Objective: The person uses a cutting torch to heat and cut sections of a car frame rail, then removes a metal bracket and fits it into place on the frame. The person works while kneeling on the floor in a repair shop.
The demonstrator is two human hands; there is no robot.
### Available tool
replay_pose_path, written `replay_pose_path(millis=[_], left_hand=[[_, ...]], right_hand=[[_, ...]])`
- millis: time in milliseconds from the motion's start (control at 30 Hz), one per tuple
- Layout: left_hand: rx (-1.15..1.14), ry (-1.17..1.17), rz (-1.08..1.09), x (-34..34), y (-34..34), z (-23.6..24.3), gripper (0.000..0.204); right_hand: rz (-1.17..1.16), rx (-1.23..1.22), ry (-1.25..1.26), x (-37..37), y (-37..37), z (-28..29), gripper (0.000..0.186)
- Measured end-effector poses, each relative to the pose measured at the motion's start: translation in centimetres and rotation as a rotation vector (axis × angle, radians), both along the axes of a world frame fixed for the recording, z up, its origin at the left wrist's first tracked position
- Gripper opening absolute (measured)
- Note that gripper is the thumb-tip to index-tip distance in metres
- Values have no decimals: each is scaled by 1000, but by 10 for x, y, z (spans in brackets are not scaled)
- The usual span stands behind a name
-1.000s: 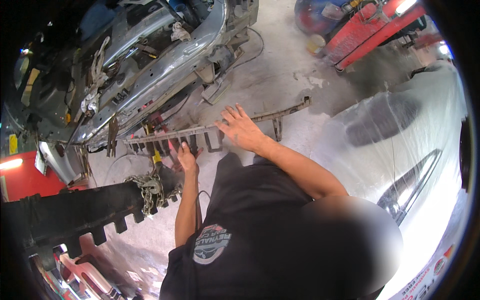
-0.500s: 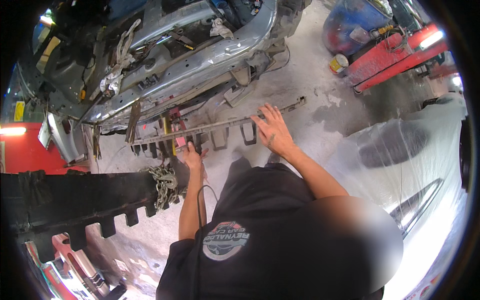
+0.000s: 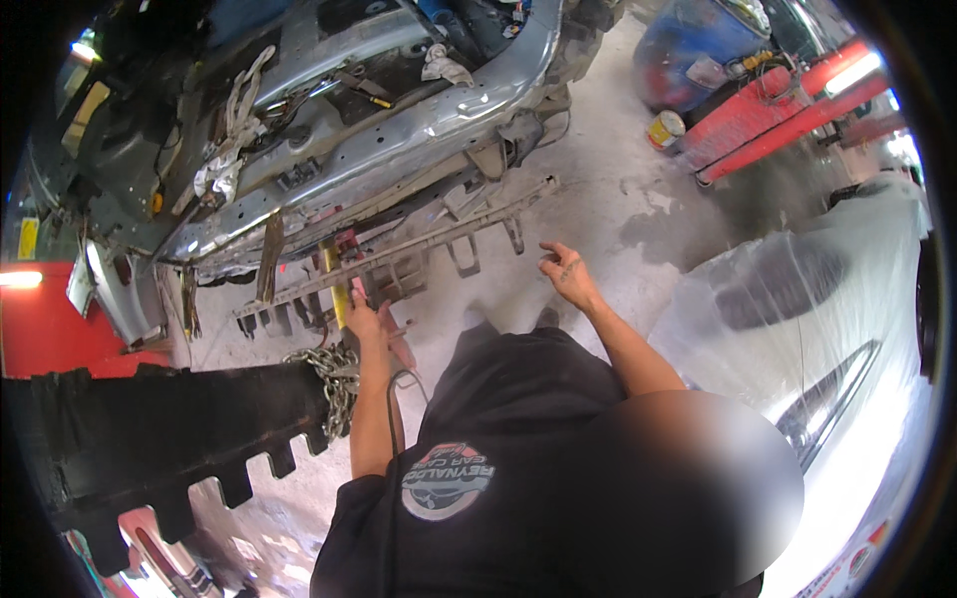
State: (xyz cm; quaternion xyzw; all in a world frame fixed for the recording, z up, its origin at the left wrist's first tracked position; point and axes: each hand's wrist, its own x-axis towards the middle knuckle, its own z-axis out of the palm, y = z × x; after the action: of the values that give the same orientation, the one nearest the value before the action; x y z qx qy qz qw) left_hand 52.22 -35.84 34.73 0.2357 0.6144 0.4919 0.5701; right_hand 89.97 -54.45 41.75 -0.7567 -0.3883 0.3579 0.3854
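Note:
A long, grimy grey bracketed strip (image 3: 483, 217), with hanging tabs, slants upward to the right below the damaged metal car body (image 3: 384, 130). My left hand (image 3: 364, 321) is closed on a lower part of the strip, beside a yellow upright (image 3: 336, 284) and a red-pink part behind it. My right hand (image 3: 566, 274) is below and right of the strip's right half, off it, with fingers apart and slightly bent, holding nothing.
A black notched beam (image 3: 169, 419) with a chain (image 3: 334, 369) lies left of me. A plastic-covered car (image 3: 768, 329) is at right. A blue drum (image 3: 688, 50), can (image 3: 664, 130) and red metal equipment (image 3: 743, 120) stand upper right, on the concrete floor (image 3: 608, 189).
My right hand has left the strip and moved right and down. The strip's right end has risen and shifted left while its left end dropped; my left hand moved slightly left with it.

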Motion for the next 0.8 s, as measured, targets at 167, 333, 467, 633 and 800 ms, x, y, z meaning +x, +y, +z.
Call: replay_pose_path(millis=[167,333,467,633,800], left_hand=[[-47,-31,-7,-11,21,7,39],[-62,46,39,-14,35,11,37],[-80,46,65,-28,51,-4,39],[-86,61,93,-47,72,-10,39],[-127,130,98,-54,83,10,40]], right_hand=[[-140,-80,320,-1,14,-8,53],[-246,-94,543,6,43,-8,64],[-186,-128,630,8,80,-13,77],[-48,-160,753,-4,140,-18,90],[-27,-182,932,-24,192,-13,87]])
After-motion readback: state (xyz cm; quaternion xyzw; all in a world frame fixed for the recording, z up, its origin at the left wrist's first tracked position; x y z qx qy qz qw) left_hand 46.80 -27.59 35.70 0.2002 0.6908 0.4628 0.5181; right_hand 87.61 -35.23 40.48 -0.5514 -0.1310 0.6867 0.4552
